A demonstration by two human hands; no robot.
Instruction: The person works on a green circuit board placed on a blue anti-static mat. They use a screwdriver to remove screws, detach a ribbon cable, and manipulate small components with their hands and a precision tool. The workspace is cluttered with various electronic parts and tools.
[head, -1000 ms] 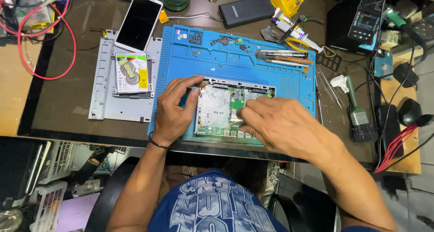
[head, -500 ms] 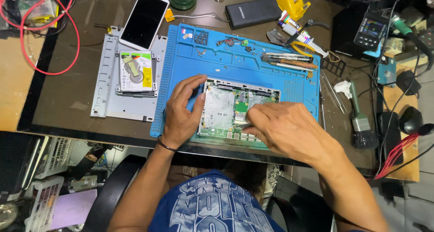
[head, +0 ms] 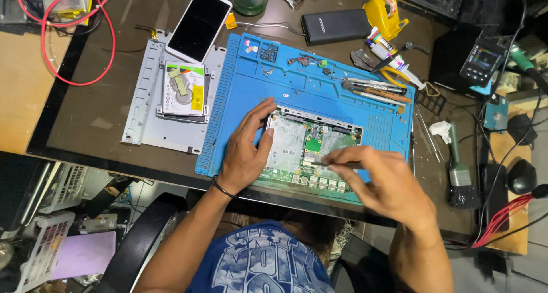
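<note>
On blue mat point(head: 342, 99): circuit board point(head: 297, 150) under left hand point(head: 246, 150), fingers spread; right hand point(head: 382, 182) fingers pinch slim tool point(head: 319, 163) over board.

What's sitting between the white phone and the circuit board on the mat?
In the head view, the hard drive on its grey metal bracket, then bare blue mat, lie between phone and circuit board.

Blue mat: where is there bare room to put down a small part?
Free: the blue mat strip between the screw trays and the circuit board, and the dark desk left of the grey bracket. Crowded: the tools at the mat's upper right.
</note>
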